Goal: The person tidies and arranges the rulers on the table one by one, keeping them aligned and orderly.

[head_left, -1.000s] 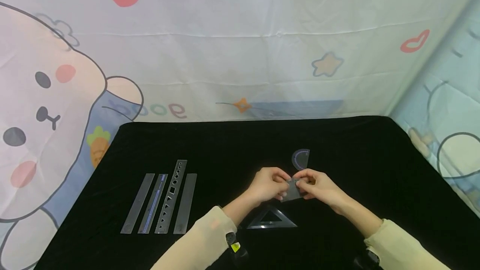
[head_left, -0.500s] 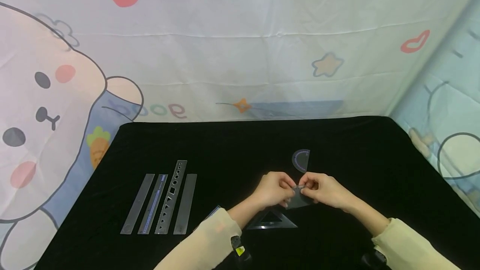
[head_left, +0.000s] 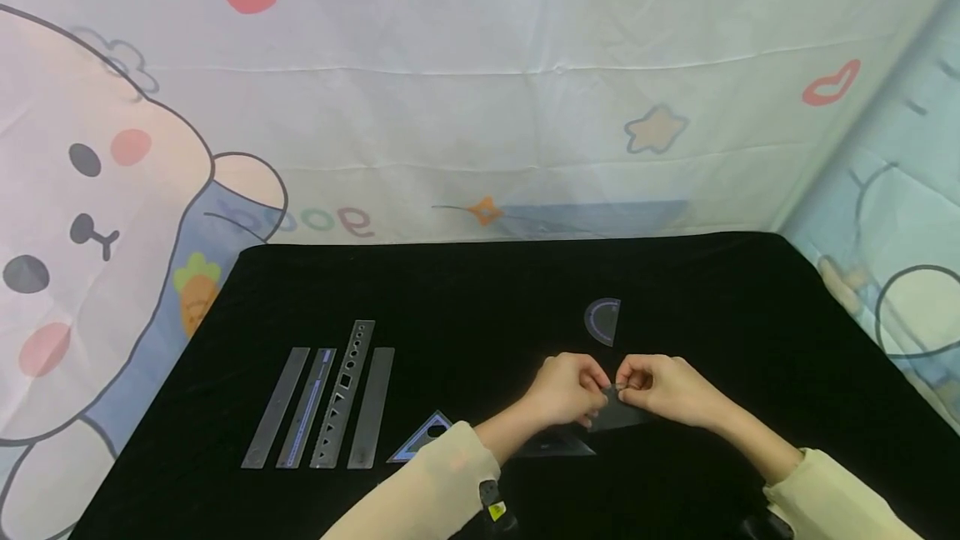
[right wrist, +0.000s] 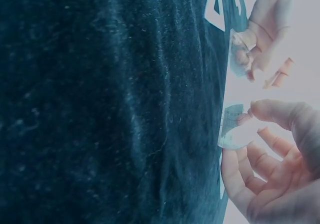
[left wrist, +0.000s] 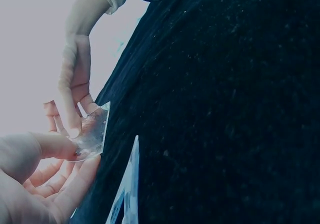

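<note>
Both hands hold a clear protractor (head_left: 621, 417) with one straight edge, low over the black cloth in the head view. My left hand (head_left: 572, 388) pinches its left end between thumb and fingers. At the other end my right hand (head_left: 670, 390) pinches it with thumb and fingertips. In the right wrist view the protractor's straight edge faces the cloth, and its rounded corner (right wrist: 232, 134) shows beside the right fingers. A clear set square (head_left: 572, 445) lies just below the hands, partly hidden by the left wrist. Another protractor (head_left: 597, 322) with purple markings lies beyond them.
Several straight rulers lie side by side on the left, among them a stencil ruler (head_left: 341, 398) with cut-out shapes. A blue-marked set square (head_left: 408, 447) lies partly under the left sleeve. A printed curtain (head_left: 525, 107) hangs behind the black-covered table (head_left: 450, 290).
Both hands have moved right and toward the near edge with the held protractor. The blue-marked set square has come out from behind the left sleeve.
</note>
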`<state>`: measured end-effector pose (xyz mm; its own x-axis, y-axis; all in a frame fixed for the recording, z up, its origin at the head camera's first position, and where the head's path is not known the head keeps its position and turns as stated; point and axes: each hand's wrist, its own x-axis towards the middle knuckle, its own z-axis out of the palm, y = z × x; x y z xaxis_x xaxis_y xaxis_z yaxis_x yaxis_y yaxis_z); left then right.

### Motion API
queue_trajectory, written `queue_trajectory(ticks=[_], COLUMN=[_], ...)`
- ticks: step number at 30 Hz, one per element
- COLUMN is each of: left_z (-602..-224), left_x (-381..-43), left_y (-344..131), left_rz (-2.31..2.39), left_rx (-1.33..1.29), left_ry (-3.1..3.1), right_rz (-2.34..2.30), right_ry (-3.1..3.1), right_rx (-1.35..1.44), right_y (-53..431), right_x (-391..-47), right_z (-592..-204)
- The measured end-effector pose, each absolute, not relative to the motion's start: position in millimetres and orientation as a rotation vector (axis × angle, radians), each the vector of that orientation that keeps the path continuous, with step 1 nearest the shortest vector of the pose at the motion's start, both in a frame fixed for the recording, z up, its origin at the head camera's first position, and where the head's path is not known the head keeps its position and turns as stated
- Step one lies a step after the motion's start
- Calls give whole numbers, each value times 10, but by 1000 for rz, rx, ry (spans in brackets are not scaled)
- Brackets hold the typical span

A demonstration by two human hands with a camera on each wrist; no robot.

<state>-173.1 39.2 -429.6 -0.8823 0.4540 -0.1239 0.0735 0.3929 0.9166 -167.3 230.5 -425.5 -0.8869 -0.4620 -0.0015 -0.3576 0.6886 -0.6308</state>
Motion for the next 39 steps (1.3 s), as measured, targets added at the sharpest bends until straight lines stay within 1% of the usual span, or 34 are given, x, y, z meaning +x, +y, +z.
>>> queue_trajectory(ticks=[11, 18, 33, 39], left_z=[-4331, -4339, -4335, -4337], left_x=[-1654, -1607, -1565, -1582], left_y=[545, 618, 662, 662], left_rz=[1449, 1391, 1184, 1032], left_rx=[463, 471, 576, 639], left_ry=[2339, 2356, 2486, 2601], right_rz=[-923, -865, -925, -927], right_ry=[2778, 2800, 2730, 2697], right_rx=[-711, -663, -630, -605], right_y=[2424, 2473, 2511, 2501], right_x=[-1571, -1519, -1487, -1497], right_z=[-4262, -4260, -4338, -4325])
